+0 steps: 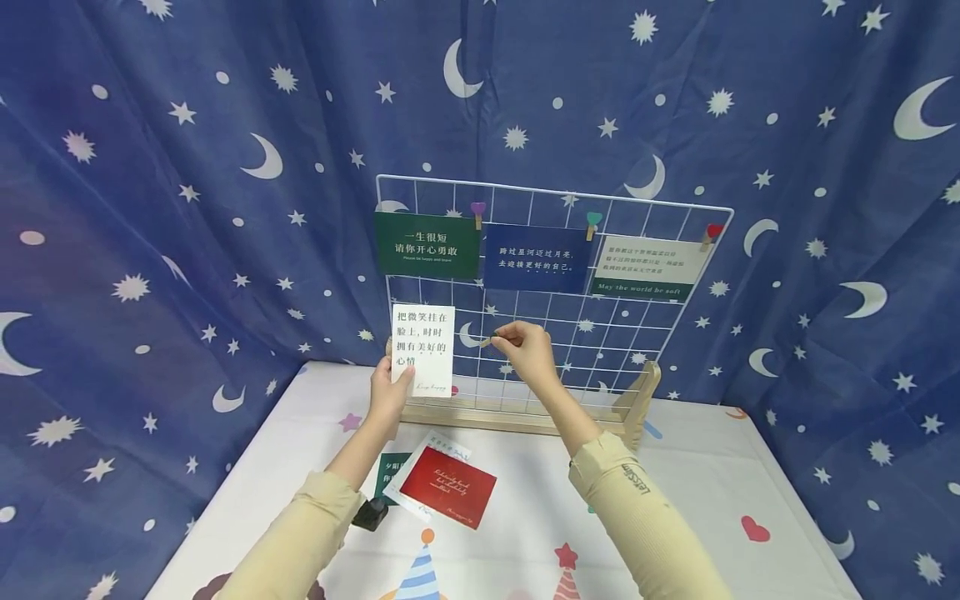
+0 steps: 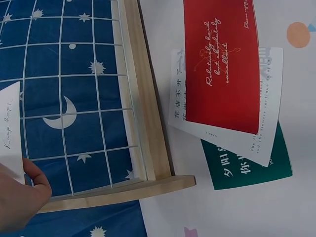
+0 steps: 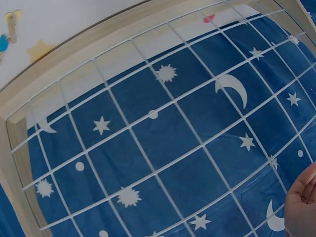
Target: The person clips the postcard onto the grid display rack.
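Observation:
My left hand [image 1: 392,390] holds a white card [image 1: 423,333] with dark lettering by its lower left edge, upright in front of the wire grid's left part. In the left wrist view the thumb and fingers pinch the card [image 2: 10,128] at its edge. My right hand [image 1: 527,354] pinches a small wooden clothespin [image 1: 487,342] between thumb and fingertips, a little right of the card. Only part of that hand [image 3: 302,205] enters the right wrist view, where the clothespin is hidden. The white wire grid [image 1: 570,321] stands in a wooden base [image 1: 510,419].
Along the grid's top hang a green card [image 1: 427,246], a blue card [image 1: 534,258] and a white-and-green card [image 1: 645,265], with heart clothespins. On the table lie a red card [image 1: 448,486], other cards, a black object [image 1: 370,514] and a loose clothespin [image 3: 12,29].

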`<state>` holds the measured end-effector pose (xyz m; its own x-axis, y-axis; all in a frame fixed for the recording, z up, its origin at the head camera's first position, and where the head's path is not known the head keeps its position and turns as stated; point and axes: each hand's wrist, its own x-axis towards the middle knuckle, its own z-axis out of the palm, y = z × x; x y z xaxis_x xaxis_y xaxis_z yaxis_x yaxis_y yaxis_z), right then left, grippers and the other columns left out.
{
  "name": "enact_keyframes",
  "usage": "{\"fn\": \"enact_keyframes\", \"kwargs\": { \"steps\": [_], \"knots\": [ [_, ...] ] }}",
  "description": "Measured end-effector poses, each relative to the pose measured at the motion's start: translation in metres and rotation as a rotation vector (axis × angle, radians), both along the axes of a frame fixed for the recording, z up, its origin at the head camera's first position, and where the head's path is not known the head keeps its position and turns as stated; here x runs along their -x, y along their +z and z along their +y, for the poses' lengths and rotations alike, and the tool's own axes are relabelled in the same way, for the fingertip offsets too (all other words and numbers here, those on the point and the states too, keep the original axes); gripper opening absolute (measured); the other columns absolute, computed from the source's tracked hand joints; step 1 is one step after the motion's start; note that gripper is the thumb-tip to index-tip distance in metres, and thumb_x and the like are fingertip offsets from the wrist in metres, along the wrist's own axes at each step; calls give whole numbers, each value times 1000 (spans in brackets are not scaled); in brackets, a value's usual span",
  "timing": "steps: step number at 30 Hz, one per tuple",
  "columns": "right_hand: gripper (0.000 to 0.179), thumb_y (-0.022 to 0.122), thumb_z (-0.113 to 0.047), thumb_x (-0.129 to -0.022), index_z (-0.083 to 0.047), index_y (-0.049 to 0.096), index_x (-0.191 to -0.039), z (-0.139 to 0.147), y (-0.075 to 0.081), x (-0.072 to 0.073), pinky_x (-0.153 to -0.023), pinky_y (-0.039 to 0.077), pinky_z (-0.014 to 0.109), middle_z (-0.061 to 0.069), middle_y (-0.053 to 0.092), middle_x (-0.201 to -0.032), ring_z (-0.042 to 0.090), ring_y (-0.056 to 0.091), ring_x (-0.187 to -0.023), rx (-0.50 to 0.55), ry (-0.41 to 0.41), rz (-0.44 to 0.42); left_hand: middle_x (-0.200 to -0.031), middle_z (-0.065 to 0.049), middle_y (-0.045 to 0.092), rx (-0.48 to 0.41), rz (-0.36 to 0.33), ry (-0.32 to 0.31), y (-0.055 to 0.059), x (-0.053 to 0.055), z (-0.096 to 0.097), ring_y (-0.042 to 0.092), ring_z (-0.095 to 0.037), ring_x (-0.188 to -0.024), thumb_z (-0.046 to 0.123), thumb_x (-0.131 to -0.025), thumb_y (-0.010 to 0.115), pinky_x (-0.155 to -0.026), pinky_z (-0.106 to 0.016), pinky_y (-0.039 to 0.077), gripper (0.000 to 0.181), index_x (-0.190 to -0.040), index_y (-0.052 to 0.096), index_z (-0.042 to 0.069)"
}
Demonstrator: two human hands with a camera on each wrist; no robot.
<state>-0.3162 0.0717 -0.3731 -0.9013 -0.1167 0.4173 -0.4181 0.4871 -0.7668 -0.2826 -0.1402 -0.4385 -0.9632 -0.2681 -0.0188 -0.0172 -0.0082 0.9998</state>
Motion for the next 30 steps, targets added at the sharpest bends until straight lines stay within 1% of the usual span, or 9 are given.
{"fn": "enact_keyframes", "kwargs": {
  "steps": [6, 9, 12, 16, 19, 22, 24, 26, 30],
  "knots": [
    [13, 68, -6, -84, 5, 69, -91, -13, 9, 9, -65, 54, 22, 19, 70, -88, 28, 66, -75, 66, -22, 25, -129, -23, 51, 50, 11, 42, 5, 4, -5, 50, -32, -117, 7, -98, 44, -104, -40, 41, 35, -131, 38, -4],
    [13, 69, -6, -84, 5, 69, -91, -20, 12, 14, -62, 50, 16, 20, 69, -87, 27, 64, -74, 110, -39, 32, -132, -23, 50, 25, 18, 38, 8, 6, -7, 50, -34, -119, 5, -98, 43, -104, -40, 42, 37, -133, 38, -4],
    [13, 69, -6, -84, 5, 69, -90, -26, 14, 19, -60, 46, 13, 20, 70, -87, 26, 64, -73, 152, -66, 22, -133, -23, 50, 4, 19, 39, 9, 8, -7, 51, -32, -119, 4, -97, 44, -104, -38, 43, 38, -134, 38, -3],
    [13, 69, -6, -83, 6, 69, -88, -32, 16, 22, -57, 44, 11, 21, 69, -84, 25, 65, -71, 212, -111, -6, -130, -23, 52, 7, 24, 56, 9, 11, -5, 56, -24, -106, 4, -96, 46, -92, -26, 49, 37, -132, 41, -3],
    [14, 69, -7, -84, 6, 69, -87, -36, 18, 23, -56, 44, 12, 21, 69, -83, 24, 66, -71, 268, -142, -21, -128, -24, 53, 4, 37, 56, 9, 14, -3, 56, -22, -101, 4, -96, 46, -86, -22, 48, 36, -131, 41, -3],
    [14, 69, -7, -84, 7, 68, -88, -41, 20, 23, -57, 46, 12, 22, 69, -84, 24, 67, -72, 313, -155, -32, -130, -24, 52, 4, 49, 47, 9, 16, -3, 55, -23, -106, 3, -96, 45, -92, -26, 47, 37, -132, 40, -3],
    [14, 68, -6, -84, 7, 68, -89, -45, 21, 24, -59, 50, 14, 22, 69, -85, 25, 68, -73, 343, -158, -34, -130, -23, 52, 4, 50, 42, 10, 18, -2, 54, -25, -107, 3, -96, 46, -93, -29, 47, 39, -134, 39, -2],
    [14, 67, -5, -85, 8, 68, -90, -50, 20, 25, -63, 55, 17, 23, 70, -86, 26, 69, -75, 387, -158, -39, -130, -22, 52, 11, 48, 38, 11, 19, -3, 55, -23, -104, 3, -96, 46, -89, -26, 48, 39, -135, 39, 0],
    [13, 66, -2, -85, 9, 68, -92, -59, 18, 28, -67, 58, 22, 24, 70, -88, 26, 70, -74, 476, -176, -37, -127, -21, 54, 6, 46, 34, 12, 21, -4, 55, -13, -90, 4, -96, 46, -76, -16, 48, 38, -133, 40, 1]
  ]
}}
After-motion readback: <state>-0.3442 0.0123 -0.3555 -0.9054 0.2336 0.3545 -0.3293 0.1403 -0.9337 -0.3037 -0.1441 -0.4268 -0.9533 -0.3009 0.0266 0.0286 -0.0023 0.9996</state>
